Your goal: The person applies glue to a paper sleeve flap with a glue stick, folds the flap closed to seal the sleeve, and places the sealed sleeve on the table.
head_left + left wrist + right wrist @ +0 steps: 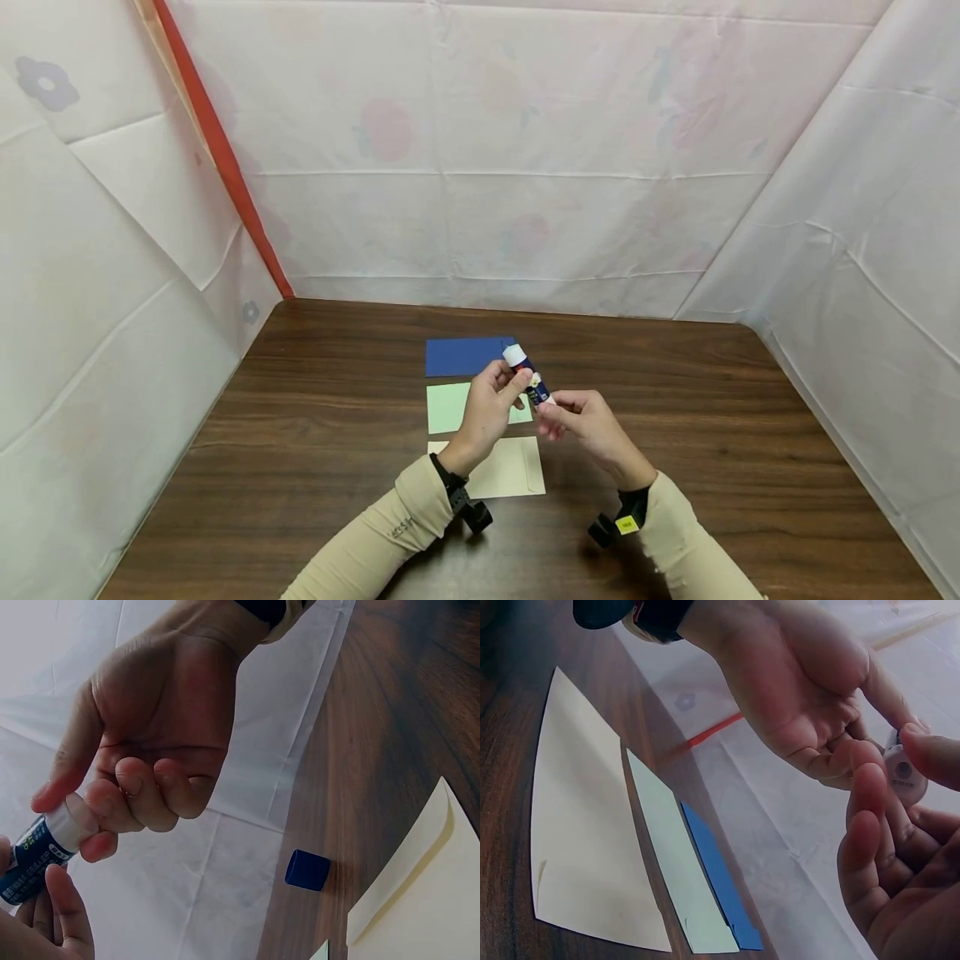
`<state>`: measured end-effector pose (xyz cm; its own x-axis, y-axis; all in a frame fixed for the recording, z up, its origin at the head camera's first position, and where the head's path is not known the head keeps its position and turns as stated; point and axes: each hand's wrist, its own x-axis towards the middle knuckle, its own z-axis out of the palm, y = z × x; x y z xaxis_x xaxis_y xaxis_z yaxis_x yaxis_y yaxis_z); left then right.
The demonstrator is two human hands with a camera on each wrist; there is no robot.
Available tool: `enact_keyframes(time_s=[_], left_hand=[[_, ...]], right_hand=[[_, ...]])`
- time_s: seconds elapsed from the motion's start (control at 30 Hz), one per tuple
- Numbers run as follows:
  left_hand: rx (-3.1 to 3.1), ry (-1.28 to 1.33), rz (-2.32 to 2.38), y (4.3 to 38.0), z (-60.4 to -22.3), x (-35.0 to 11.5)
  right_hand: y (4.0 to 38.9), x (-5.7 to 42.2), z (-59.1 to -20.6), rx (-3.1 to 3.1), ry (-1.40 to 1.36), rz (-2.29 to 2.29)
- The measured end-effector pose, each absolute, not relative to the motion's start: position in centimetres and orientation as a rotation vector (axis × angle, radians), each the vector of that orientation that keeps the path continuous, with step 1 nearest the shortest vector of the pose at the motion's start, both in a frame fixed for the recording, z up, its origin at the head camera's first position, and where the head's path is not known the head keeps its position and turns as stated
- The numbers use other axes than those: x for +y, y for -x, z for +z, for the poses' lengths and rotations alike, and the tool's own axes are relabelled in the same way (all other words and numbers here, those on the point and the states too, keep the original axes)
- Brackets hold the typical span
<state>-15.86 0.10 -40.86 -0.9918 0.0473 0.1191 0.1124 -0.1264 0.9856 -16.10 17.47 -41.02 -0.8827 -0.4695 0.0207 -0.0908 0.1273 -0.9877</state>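
Observation:
Both hands hold a glue stick with a dark blue label, tilted above the table. My left hand grips its barrel between thumb and fingers, below the white upper end. The thumb and fingers of my right hand pinch the white base, seen end-on in the right wrist view as a round knob. A small blue cap lies apart on the table in the left wrist view. Beneath the hands lie a pale green envelope and a cream envelope, both partly hidden by my left arm.
At the far end of the column lies a blue envelope. The dark wooden table is bounded by white sheeting at the back and both sides. A red strip runs down the left back corner.

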Motion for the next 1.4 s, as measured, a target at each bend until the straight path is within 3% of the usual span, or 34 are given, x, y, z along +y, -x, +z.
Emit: enact_keyframes(time_s=[1.4], left_hand=[[-2.047, 0.142, -2.318, 15.69, -41.50, -0.19]], right_hand=[[16.28, 16.86, -41.27, 2.227, 0.529, -1.946]])
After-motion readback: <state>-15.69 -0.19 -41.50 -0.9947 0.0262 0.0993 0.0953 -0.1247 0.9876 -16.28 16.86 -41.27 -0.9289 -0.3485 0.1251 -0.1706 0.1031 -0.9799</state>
